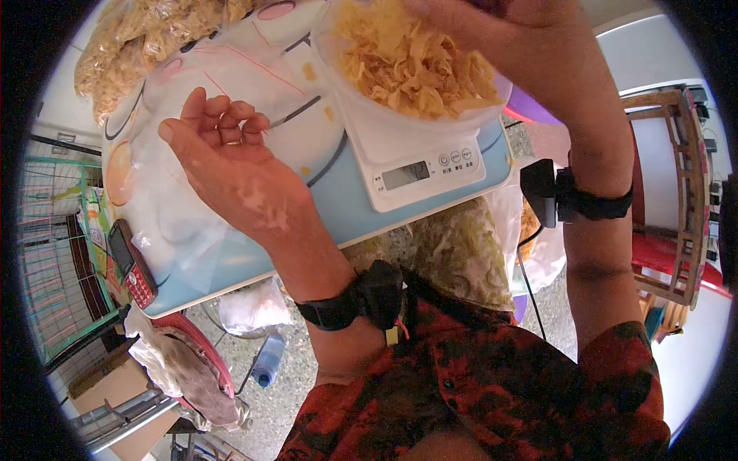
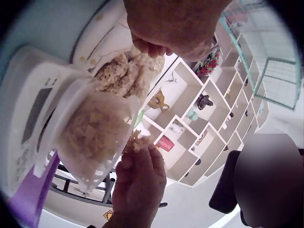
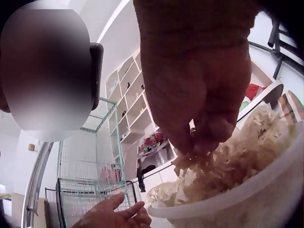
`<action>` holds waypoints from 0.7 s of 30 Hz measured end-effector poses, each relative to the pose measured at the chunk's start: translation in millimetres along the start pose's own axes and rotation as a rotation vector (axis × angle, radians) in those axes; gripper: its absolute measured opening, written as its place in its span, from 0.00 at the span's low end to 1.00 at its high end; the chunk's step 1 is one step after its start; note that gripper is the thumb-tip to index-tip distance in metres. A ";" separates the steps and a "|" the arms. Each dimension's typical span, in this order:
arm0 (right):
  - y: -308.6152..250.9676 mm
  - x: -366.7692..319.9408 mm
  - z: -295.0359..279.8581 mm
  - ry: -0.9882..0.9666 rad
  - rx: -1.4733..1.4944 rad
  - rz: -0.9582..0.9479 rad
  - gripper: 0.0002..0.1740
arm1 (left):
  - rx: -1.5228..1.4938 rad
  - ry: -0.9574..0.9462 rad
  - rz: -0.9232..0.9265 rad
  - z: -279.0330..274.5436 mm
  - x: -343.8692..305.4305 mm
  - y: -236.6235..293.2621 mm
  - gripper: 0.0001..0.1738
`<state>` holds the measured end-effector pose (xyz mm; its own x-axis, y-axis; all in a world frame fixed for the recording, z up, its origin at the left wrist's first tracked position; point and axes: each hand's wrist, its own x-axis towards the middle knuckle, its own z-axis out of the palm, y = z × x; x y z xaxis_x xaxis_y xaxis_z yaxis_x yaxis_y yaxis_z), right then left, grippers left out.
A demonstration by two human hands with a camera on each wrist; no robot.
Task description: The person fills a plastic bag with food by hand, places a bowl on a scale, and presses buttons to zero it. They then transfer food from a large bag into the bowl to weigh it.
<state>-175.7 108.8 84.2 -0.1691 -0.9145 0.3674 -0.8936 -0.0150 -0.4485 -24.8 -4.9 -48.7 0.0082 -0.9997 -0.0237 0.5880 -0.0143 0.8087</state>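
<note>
While flakes (image 2: 137,142) hang pinched, spills look possible

If the fingers of the right hand (image 2: 140,184) loosen carelessly, their pinch could miss the container (image 3: 237,206) just below them, dropping onto the scale (image 1: 419,157) or desk (image 1: 200,276). Left of them, the left hand (image 1: 234,161) holds nothing, fingers loosely curled.

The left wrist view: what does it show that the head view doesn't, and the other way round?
Only the left wrist view shows the white shelf unit with ornaments, the red flowers and the right hand pinching some pale flakes.

Only the head view shows the phone with the red keypad, the bottle on the floor and the patterned shirt.

Both show the scale, the tub of flakes on it, the plastic bag and parts of both hands.
</note>
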 end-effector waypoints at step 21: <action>40.7 -14.1 -16.8 0.479 0.319 -0.207 0.07 | 0.005 0.011 -0.010 3.6 -0.6 -0.7 0.29</action>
<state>-216.6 127.8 74.5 -0.2395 -0.5972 0.7655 -0.7719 -0.3611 -0.5232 -28.1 -4.4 -47.1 0.0108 -0.9992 -0.0381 0.5839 -0.0247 0.8114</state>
